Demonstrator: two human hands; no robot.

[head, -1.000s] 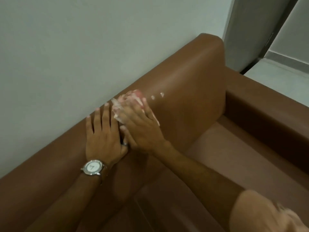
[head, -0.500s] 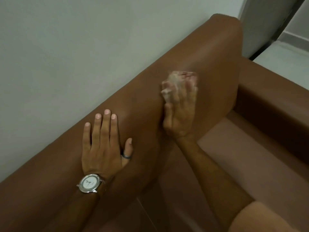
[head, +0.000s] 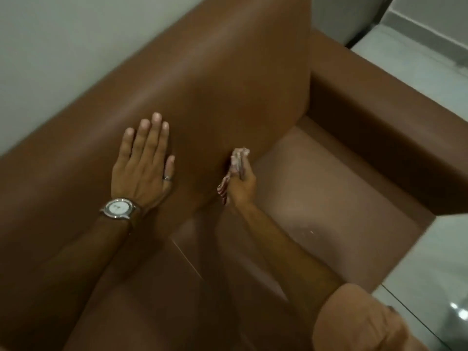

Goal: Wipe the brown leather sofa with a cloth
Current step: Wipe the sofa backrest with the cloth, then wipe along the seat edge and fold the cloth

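Observation:
The brown leather sofa (head: pixel 228 79) fills most of the view, its backrest running along the wall. My left hand (head: pixel 144 160) lies flat and open on the top of the backrest, a watch on the wrist and a ring on one finger. My right hand (head: pixel 240 183) presses a crumpled white and red cloth (head: pixel 234 168) against the lower front of the backrest, just above the seat cushion (head: pixel 316 188). Part of the cloth hangs out below the palm.
A pale wall (head: pixel 63 54) stands directly behind the backrest. The sofa's armrest (head: pixel 395 127) runs along the right side. Light tiled floor (head: pixel 430 249) lies beyond it, with a door frame (head: pixel 354 19) at the top right.
My right hand has slid the cloth from the top of the backrest rightward and then down its front face to near the seat. My left hand has stayed flat on the backrest.

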